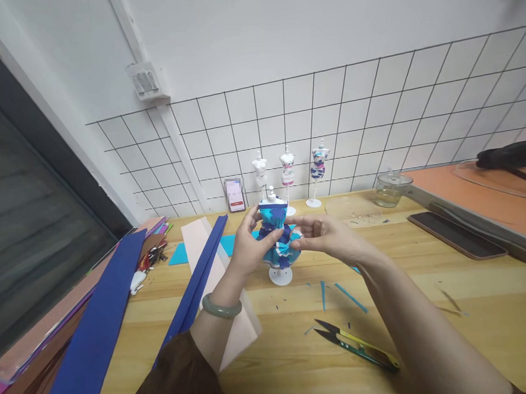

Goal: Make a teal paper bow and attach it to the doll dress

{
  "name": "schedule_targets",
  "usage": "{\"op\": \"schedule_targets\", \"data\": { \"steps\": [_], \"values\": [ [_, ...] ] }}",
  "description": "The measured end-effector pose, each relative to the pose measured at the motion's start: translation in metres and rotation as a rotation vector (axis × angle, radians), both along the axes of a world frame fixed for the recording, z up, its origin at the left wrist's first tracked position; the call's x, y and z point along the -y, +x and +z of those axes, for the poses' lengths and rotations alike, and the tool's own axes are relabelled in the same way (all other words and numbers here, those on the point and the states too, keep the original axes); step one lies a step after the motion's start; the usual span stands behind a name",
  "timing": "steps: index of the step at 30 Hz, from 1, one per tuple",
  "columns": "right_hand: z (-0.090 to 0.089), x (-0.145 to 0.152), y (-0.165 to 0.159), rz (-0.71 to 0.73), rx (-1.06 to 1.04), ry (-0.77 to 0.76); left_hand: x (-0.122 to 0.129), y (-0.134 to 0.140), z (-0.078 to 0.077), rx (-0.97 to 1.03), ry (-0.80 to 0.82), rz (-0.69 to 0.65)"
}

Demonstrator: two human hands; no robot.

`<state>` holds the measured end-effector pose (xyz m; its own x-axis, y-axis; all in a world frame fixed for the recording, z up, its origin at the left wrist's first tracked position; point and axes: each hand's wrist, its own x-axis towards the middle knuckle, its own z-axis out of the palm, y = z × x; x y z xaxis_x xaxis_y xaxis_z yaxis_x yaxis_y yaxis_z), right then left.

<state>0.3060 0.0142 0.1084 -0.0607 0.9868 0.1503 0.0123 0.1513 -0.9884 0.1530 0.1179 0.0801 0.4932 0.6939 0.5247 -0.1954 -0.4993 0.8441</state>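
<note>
A miniature dress form (272,195) stands upright on its white round base (280,277) at the middle of the table. It wears a paper dress (273,215) in light and dark blue, with a ruffled skirt. My left hand (250,240) holds the form from the left, its thumb across the waist and its fingers partly hidden behind. From the right, my right hand (325,232) pinches the skirt's edge between thumb and fingers. Thread snips (356,346) with yellow and green handles lie nearer me, beside blue paper scraps (350,297).
Three more small dress forms (286,166) stand by the gridded wall, near a propped phone (235,196). Blue paper strips (192,290) and a pale pink sheet (236,335) lie left. A glass cup (391,190) and a dark phone (459,234) are at right.
</note>
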Motion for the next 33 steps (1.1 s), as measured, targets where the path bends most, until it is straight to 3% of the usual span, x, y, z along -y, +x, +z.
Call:
{"op": "schedule_targets", "data": {
  "steps": [10,18,33],
  "values": [
    [0.003,0.002,-0.004,0.066,0.026,0.028,0.010,-0.001,0.009,-0.014,0.001,0.002],
    [0.002,0.003,0.003,-0.165,0.005,0.063,0.006,-0.006,0.010,-0.018,-0.001,-0.092],
    [-0.001,-0.003,-0.003,-0.182,-0.021,0.111,0.007,-0.010,0.013,-0.020,-0.061,-0.236]
  ]
}}
